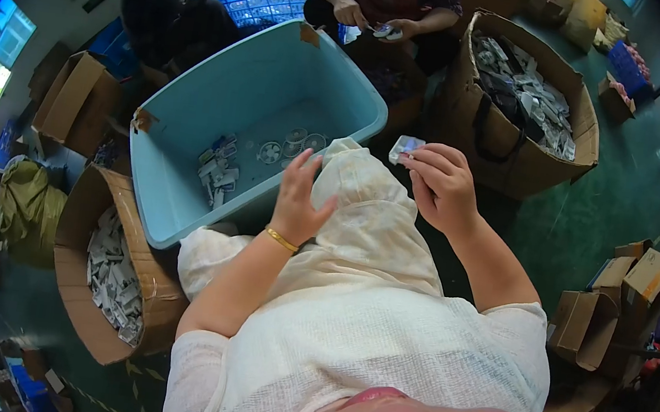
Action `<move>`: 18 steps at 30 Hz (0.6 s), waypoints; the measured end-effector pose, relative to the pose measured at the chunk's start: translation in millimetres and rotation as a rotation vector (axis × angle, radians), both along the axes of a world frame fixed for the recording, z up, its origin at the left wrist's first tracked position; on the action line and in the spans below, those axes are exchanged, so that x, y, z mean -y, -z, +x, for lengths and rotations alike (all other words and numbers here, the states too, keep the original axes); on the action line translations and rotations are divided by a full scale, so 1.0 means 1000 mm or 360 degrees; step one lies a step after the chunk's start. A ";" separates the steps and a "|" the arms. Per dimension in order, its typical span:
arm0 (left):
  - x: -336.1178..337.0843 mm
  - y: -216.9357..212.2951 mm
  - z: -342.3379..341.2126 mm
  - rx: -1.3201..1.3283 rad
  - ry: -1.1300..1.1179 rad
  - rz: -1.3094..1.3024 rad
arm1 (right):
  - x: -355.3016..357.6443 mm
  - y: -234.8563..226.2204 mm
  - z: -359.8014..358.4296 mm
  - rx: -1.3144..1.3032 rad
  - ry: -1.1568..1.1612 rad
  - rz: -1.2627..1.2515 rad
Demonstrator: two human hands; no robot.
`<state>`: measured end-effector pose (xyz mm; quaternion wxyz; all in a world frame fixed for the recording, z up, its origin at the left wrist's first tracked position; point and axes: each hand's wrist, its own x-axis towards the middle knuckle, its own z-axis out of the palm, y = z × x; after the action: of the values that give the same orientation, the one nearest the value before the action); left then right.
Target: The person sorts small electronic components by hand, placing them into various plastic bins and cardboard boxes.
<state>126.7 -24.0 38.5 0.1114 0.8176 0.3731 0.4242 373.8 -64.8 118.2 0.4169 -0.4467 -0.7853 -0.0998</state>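
Observation:
My right hand [443,186] pinches a small, clear-and-white boxy plastic piece [404,149] between thumb and fingers, held up beside my knee. My left hand [300,202], with a gold bangle at the wrist, is raised over my lap at the near rim of a large light-blue tub [181,136]. Its fingers are apart and nothing is in them. On the tub's floor lie several round clear plastic parts [270,152] and a small heap of grey-white plastic pieces [218,168].
Left of the tub, a cardboard box [73,256] holds grey-white plastic parts. A bigger carton [474,125] of similar parts stands to the right. Across from me two people work with their hands, beside a blue basket [281,4]. Opened cartons [581,322] are stacked at right.

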 end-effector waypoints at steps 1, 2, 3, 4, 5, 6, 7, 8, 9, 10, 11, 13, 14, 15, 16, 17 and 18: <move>0.011 -0.011 0.007 0.0041 0.0065 -0.0036 | 0.005 -0.010 -0.013 -0.0035 -0.0161 -0.0036; 0.018 -0.016 0.011 0.0112 0.0109 -0.0022 | 0.010 -0.014 -0.025 -0.0076 -0.0284 -0.0105; 0.024 -0.019 0.013 0.0178 0.0155 -0.0010 | 0.013 -0.015 -0.036 -0.0150 -0.0447 -0.0189; 0.029 -0.019 0.013 0.0235 0.0090 0.0096 | 0.015 -0.015 -0.049 -0.0226 -0.0613 -0.0278; 0.031 -0.007 0.009 0.0413 0.0164 -0.0084 | 0.017 -0.015 -0.062 -0.0250 -0.0714 -0.0356; 0.037 -0.005 0.005 0.0590 0.0254 -0.0251 | 0.019 -0.013 -0.072 -0.0286 -0.0771 -0.0399; 0.045 -0.002 -0.001 0.0630 0.0285 -0.0294 | 0.020 -0.009 -0.082 -0.0322 -0.0830 -0.0444; 0.050 0.003 -0.007 0.0623 0.0252 -0.0289 | 0.016 -0.005 -0.090 -0.0340 -0.0877 -0.0526; 0.053 0.014 -0.016 0.0684 0.0150 -0.0360 | 0.012 0.001 -0.100 -0.0344 -0.0914 -0.0527; 0.054 0.026 -0.023 0.0747 0.0049 -0.0428 | 0.007 0.009 -0.110 -0.0429 -0.0949 -0.0595; 0.052 0.048 -0.032 0.1184 0.0194 -0.0898 | 0.003 0.020 -0.120 -0.0512 -0.0987 -0.0669; 0.056 0.025 -0.039 0.1758 0.0275 -0.1618 | -0.003 0.048 -0.127 -0.0568 -0.0962 -0.0728; 0.057 0.025 -0.048 0.2005 0.0362 -0.1786 | -0.002 0.063 -0.136 -0.0727 -0.0867 -0.0898; 0.056 0.029 -0.054 0.2213 0.0464 -0.1929 | -0.001 0.076 -0.143 -0.0877 -0.0757 -0.1065; 0.054 0.034 -0.060 0.2420 0.0575 -0.2071 | -0.003 0.087 -0.146 -0.0787 -0.0809 -0.1096; 0.052 0.032 -0.059 0.2460 0.0551 -0.2092 | -0.001 0.090 -0.148 -0.0788 -0.0812 -0.1113; 0.051 0.030 -0.060 0.2470 0.0539 -0.2101 | 0.001 0.093 -0.150 -0.0672 -0.0819 -0.1023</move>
<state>66.9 -75.3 8.5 0.8063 0.1367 0.2370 0.5244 223.7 -65.3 25.1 0.4194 -0.3544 -0.7596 0.3486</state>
